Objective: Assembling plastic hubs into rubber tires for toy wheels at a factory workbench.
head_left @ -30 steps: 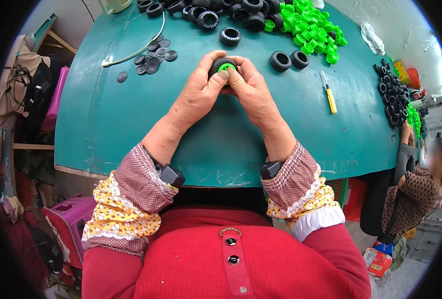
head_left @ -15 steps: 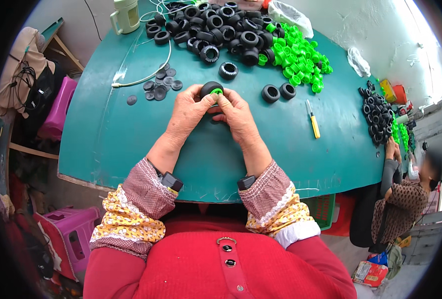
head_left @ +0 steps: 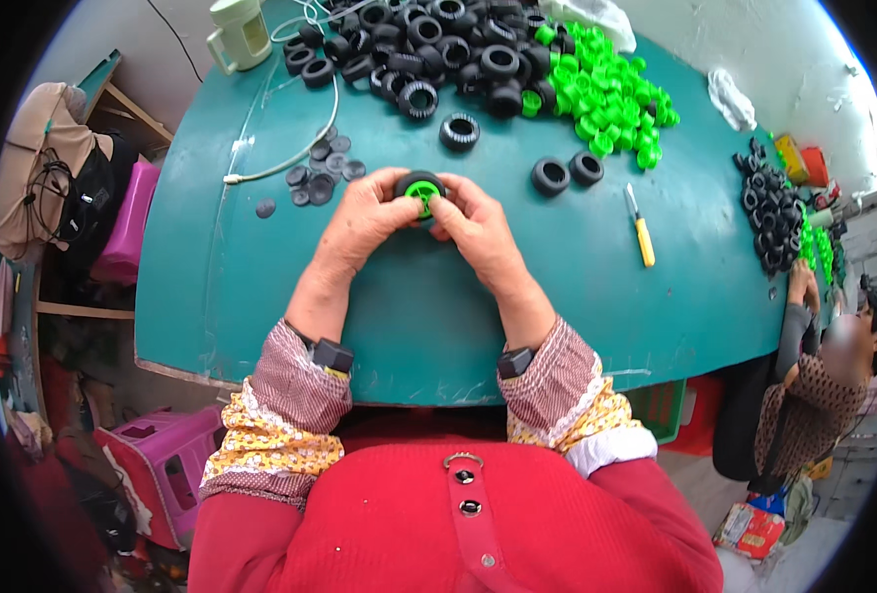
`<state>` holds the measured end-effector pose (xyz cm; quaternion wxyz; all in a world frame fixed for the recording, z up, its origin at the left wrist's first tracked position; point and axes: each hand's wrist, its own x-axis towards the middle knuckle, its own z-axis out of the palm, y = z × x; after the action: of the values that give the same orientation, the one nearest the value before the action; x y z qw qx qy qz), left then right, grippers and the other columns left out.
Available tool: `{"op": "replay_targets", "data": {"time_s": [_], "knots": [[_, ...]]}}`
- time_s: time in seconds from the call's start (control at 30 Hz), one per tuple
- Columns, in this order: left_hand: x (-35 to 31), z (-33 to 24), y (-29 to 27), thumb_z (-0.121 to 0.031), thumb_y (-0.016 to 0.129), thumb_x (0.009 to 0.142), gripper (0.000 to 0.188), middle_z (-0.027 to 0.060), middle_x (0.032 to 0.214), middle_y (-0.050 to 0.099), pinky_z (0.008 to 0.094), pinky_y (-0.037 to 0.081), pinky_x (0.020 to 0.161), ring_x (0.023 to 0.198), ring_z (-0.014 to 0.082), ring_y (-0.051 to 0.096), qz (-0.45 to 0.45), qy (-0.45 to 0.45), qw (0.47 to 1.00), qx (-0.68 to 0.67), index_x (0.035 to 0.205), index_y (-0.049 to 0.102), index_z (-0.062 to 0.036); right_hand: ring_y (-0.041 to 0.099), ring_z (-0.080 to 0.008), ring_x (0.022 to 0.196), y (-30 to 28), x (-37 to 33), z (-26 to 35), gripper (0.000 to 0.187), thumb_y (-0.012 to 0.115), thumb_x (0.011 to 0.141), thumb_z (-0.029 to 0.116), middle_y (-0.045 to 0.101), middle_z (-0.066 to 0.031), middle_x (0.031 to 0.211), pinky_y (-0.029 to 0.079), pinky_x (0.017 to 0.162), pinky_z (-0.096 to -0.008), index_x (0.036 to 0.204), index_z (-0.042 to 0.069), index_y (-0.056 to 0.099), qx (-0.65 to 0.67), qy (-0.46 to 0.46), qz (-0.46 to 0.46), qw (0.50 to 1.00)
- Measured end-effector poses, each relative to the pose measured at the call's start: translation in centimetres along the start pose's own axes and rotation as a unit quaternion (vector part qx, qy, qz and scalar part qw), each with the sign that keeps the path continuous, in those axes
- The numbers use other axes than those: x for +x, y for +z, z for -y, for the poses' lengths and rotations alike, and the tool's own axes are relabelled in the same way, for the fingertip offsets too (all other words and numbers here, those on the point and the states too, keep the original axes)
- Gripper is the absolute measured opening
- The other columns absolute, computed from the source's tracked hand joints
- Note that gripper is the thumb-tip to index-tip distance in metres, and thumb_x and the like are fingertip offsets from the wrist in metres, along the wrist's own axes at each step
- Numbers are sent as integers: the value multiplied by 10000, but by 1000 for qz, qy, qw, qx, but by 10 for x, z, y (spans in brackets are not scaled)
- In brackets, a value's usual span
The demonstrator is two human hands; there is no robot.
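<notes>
**One black-and-green wheel (head_left: 421, 188), both hands on it**

So the wheel's up off the bench (head_left: 557, 296), held above its middle. It's a chunky black tyre around a bright green hub, with the hub side turned toward the wearer and gaps showing between what look like spokes. Left hand (head_left: 361, 225) has it from the 8 o'clock side, right hand (head_left: 480, 229) from about 4. Fingers of both are wrapped round the tyre, thumbs on the green face, so yeah, gripped by both.

Going by the clock from the wheel:
- 12: heap of black tyres (head_left: 423, 54), matte and rubbery looking
- 1: a lone tyre (head_left: 459, 147) lying flat
- 2: pile of glossy, plasticky green hubs (head_left: 596, 94)
- roughly 3: two tyres side by side (head_left: 550, 191), then a yellow-handled tool (head_left: 645, 242) with a slim metal end
- between 9 and 10: scattered thin, dark round discs (head_left: 322, 186)

Bench top is smooth green, scuffed near the front edge. Writing-wise, there are pale marks round the lone tyre's sidewall, too small to make out.
</notes>
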<state>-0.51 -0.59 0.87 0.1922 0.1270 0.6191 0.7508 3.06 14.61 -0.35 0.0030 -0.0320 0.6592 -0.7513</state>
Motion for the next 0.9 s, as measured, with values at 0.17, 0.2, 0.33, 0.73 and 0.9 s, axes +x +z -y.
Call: {"op": "replay_targets", "data": {"time_s": [0.17, 0.2, 0.33, 0.73, 0.9], "knots": [[2, 1, -7, -83, 624, 734, 320, 20, 895, 585, 220, 448, 665, 778, 76, 537, 28, 54, 994, 92, 1025, 541, 19, 471, -33, 678, -8, 6, -2, 298, 561, 813, 84, 548, 15, 798, 396, 584, -164, 1097, 11, 509, -93, -88, 12, 992], [3, 3, -4, -72, 619, 735, 321, 45, 911, 601, 231, 449, 688, 804, 112, 558, 12, 73, 986, 149, 1036, 538, 6, 477, -33, 692, -12, 6, -1, 309, 564, 809, 73, 550, 11, 823, 399, 595, -163, 1104, 7, 505, -126, -97, 3, 987], [-1, 5, 13, -24, 624, 666, 308, 84, 915, 592, 278, 453, 670, 782, 200, 579, -109, 297, 846, 430, 968, 570, -52, 565, -120, 723, -13, 1, 11, 383, 566, 820, 202, 580, -66, 902, 455, 591, -211, 1138, 6, 483, 4, -11, -10, 1000], [-21, 3, 23, -169, 650, 742, 402, 57, 896, 597, 220, 452, 662, 771, 110, 560, 16, 115, 987, 112, 1081, 530, 13, 548, -126, 820, -12, -18, 11, 397, 568, 806, 150, 588, -89, 927, 455, 659, -238, 1139, -37, 462, 8, -61, -17, 998], [-13, 18, 12, -139, 648, 740, 309, 27, 808, 592, 193, 442, 572, 647, 71, 540, 35, 31, 997, 61, 1000, 561, 3, 533, -98, 793, -4, -30, 6, 292, 565, 811, 143, 584, -56, 899, 442, 696, -227, 1048, -26, 537, -48, -76, -25, 996]]}}
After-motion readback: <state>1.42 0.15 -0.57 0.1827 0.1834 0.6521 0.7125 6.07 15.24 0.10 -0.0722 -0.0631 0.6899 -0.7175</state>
